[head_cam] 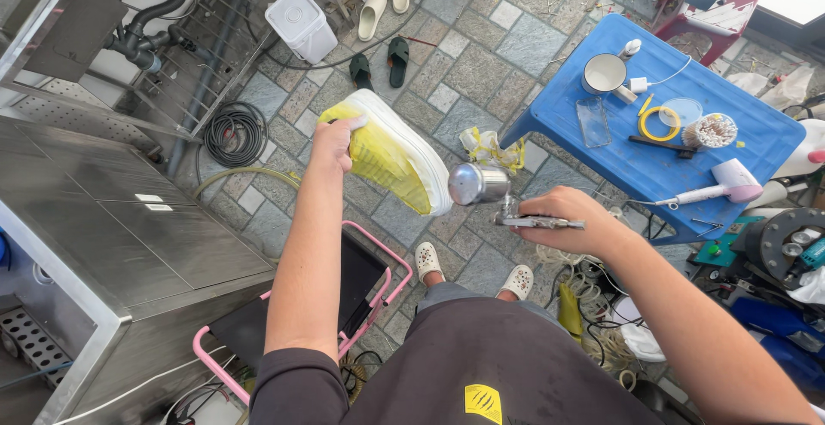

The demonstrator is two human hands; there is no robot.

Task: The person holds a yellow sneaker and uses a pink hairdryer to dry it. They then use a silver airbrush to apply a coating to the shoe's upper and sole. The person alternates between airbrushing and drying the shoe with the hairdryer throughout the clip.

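Observation:
My left hand [333,139] grips the heel end of a shoe [391,154] held up in the air; it is covered in yellow masking and has a thick white sole facing right. My right hand [563,216] holds a metal spray gun [507,201] whose shiny round cup [475,183] sits just right of the sole. The gun's nozzle points toward the shoe, a small gap apart. Below, my feet in white clogs [518,281] stand on the stone paving.
A blue plastic table [653,167] at right carries a white mug, yellow tape roll, swabs and a pink hair dryer [722,183]. A steel cabinet [103,227] stands at left, a pink-framed chair [361,287] below. Sandals, a coiled hose [236,133] and a white box lie farther off.

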